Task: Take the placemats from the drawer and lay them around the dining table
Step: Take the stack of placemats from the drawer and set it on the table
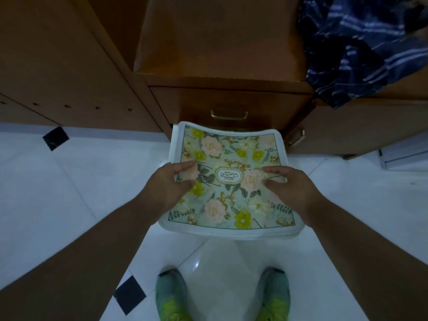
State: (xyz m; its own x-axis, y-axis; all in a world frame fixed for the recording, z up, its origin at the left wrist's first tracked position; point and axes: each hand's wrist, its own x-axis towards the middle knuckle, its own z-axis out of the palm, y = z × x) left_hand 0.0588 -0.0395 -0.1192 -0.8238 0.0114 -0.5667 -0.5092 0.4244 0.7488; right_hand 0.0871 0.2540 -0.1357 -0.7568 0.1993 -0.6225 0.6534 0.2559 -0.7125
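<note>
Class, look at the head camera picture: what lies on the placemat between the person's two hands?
In the head view, an oval GARDEN label and a pink flower lie between left hand and right hand on the placemats.

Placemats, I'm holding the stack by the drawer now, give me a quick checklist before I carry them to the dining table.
1. Left hand grips the left edge of the placemats: ok.
2. Right hand grips the right edge: ok.
3. Stack held together, edges lined up: ok, several layers show at the near edge.
4. Drawer emptied and closed: cannot tell, the placemats hide it below the handle.
5. Floor around the shoes free of obstacles: ok in view.
6. Dining table location: cannot tell, out of view.
</note>
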